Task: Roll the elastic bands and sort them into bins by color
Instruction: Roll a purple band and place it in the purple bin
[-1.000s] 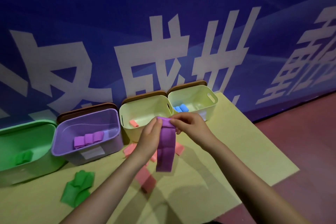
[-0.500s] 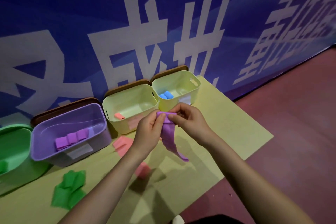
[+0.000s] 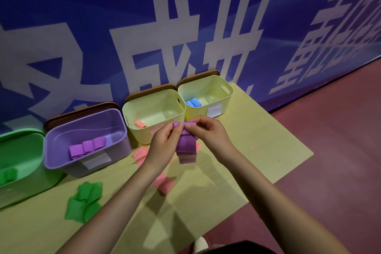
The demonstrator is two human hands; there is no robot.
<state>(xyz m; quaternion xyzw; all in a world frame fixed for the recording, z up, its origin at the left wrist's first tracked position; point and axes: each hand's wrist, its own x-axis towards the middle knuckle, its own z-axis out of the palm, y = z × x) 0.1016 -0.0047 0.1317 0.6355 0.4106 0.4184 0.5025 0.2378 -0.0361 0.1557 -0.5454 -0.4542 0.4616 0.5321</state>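
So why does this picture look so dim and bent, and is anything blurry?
Head view: dim room light, arms casting broad shadows across the table; the wide lens curves the wall banner; the purple band looks soft between both hands, the green bin smears at the edge.

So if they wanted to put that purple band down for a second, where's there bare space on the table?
The widest bare patch of table is right of the hands, in front of the bin with blue rolls. It is crowded left of there: pink bands lie under the hands, green bands before the purple bin.
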